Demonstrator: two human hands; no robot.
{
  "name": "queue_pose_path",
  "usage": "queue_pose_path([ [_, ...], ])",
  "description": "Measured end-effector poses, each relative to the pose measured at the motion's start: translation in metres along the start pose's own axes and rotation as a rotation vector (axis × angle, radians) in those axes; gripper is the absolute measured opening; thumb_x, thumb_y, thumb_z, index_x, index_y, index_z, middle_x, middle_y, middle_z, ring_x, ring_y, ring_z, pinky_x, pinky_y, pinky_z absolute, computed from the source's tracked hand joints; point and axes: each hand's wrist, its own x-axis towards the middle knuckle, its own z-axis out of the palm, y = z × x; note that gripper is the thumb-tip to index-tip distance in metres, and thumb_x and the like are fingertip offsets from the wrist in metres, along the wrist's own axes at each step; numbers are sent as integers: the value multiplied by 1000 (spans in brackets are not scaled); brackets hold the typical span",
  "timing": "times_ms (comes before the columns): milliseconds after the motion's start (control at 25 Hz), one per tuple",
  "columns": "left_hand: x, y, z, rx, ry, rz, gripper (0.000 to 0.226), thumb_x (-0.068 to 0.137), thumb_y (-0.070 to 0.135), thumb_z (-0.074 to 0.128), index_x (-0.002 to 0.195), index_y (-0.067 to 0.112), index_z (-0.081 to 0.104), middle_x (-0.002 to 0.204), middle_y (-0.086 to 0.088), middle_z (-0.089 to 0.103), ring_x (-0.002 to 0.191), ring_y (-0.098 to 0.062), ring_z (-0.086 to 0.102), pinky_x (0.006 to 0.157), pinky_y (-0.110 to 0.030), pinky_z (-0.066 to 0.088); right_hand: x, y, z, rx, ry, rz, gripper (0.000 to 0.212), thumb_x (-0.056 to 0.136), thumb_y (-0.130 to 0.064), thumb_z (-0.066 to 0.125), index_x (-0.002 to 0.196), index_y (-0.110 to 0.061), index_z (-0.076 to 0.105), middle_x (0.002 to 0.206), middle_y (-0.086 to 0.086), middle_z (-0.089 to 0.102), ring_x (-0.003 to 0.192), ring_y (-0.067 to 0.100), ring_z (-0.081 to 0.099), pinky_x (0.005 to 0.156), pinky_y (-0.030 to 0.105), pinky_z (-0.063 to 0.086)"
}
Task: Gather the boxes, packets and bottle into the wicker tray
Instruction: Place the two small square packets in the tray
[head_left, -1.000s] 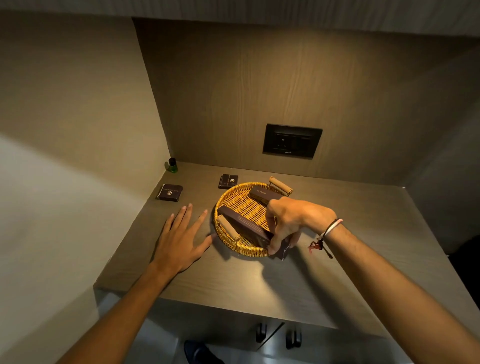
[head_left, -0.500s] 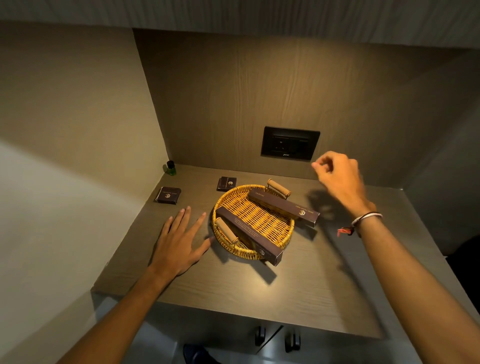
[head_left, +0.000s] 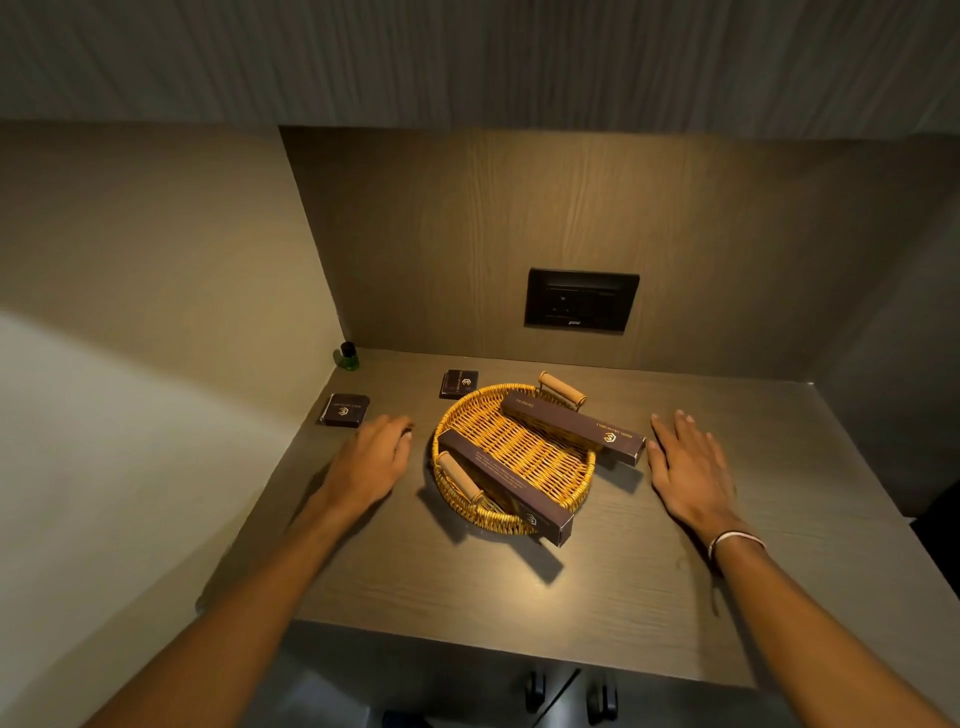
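Down comes the right hand (head_left: 688, 470), now flat and empty beside the wicker tray (head_left: 519, 514). Left hand (head_left: 371, 462) is open, empty too. Two long boxes (head_left: 571, 423) sit inside. Next, pinch the near packet (head_left: 344, 409) by its edges, then the other packet (head_left: 459, 383) and green bottle (head_left: 348, 356).

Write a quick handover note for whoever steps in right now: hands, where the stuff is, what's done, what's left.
Left hand: empty, fingers curled, on the counter left of the wicker tray.
Right hand: empty, open flat on the counter right of the tray.
Done: two long boxes, the rear box and the front box, lie across the tray, ends overhanging the rim.
Left: near packet, far packet and the green bottle in the back-left corner are on the counter.
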Motion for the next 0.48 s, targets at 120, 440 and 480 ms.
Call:
queue_pose_path([
  [120, 44, 26, -17, -30, 0, 53, 36, 99, 15, 49, 135, 18, 52, 134, -10, 55, 122, -25, 54, 94, -35, 46, -11, 0, 6, 0, 19, 5, 60, 103, -49, 23, 157, -25, 23, 168, 10, 19, 155, 25, 15, 125, 46, 11],
  [440, 114, 62, -28, 170, -385, 187, 54, 93, 3, 57, 144, 18, 45, 147, -17, 45, 137, -36, 42, 112, -51, 35, -18, 2, 6, -21, 12, -10, 66, 100, -56, 18, 158, -25, 17, 168, 10, 15, 156, 26, 11, 126, 47, 12],
  [480, 116, 60, -27, 191, -415, 188, 53, 94, 5, 56, 144, 19, 45, 145, -17, 46, 135, -35, 44, 111, -51, 37, -18, 1, 5, -41, -3, -17, 69, 98, -58, 15, 159, -25, 14, 169, 10, 11, 156, 26, 8, 126, 47, 10],
])
